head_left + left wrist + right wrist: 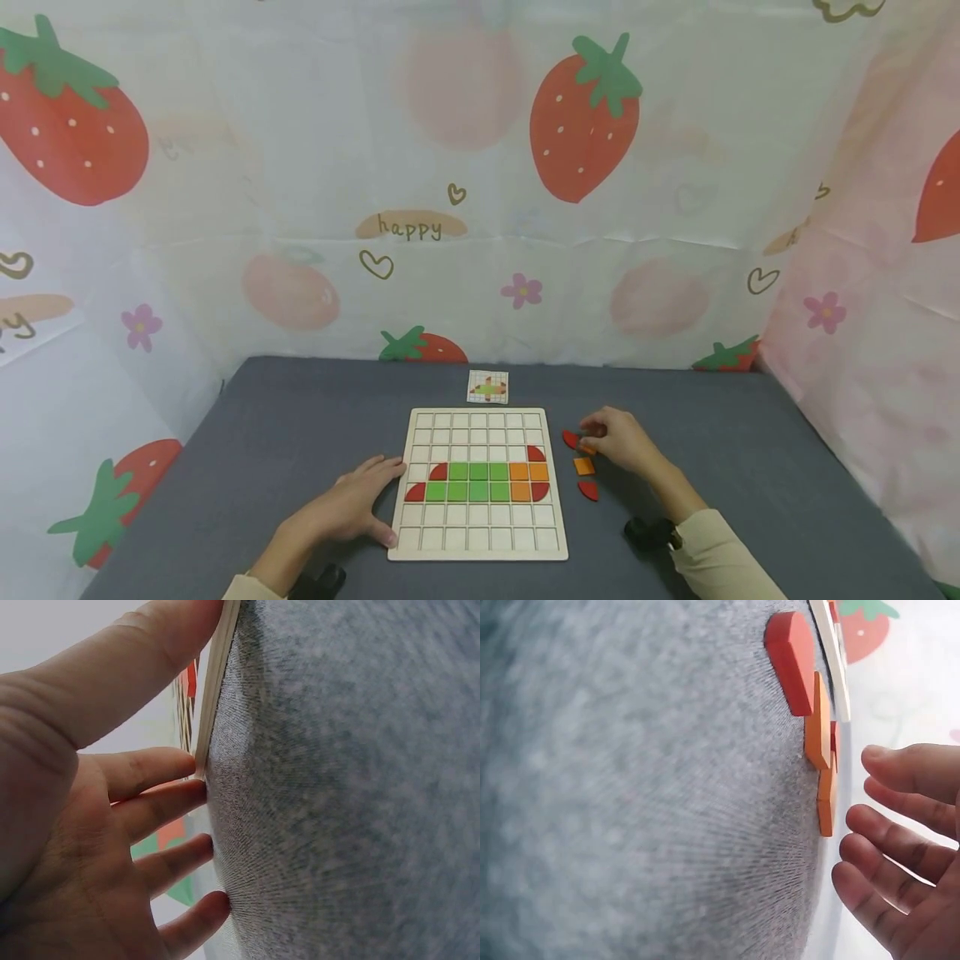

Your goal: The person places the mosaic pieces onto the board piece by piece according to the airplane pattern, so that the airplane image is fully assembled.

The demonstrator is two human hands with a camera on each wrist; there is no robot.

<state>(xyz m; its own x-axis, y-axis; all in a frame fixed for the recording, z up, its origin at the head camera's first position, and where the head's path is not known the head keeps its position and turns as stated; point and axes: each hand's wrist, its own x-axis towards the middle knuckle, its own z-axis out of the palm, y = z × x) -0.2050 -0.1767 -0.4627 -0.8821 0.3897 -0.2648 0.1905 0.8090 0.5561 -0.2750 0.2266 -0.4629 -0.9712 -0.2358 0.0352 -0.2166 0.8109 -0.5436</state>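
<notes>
A wooden grid board (477, 533) lies on the grey table, its middle rows filled with green squares (477, 481), orange squares (528, 481) and red quarter-rounds. My left hand (372, 493) lies flat on the cloth, fingers straight, thumb and fingertips (187, 761) touching the board's left edge (217, 682). My right hand (600, 435) hovers over loose pieces right of the board: a red quarter-round (571, 439), an orange piece (826, 799) by its fingertips, an orange square (584, 466) and another red quarter-round (588, 491). In the right wrist view its fingers (889, 825) are loosely bent and hold nothing.
A small pattern card (487, 387) lies just behind the board. Grey cloth (300, 417) covers the table. Strawberry-print curtains (585, 125) close in the back and both sides. Black wrist mounts (648, 532) sit near the front edge.
</notes>
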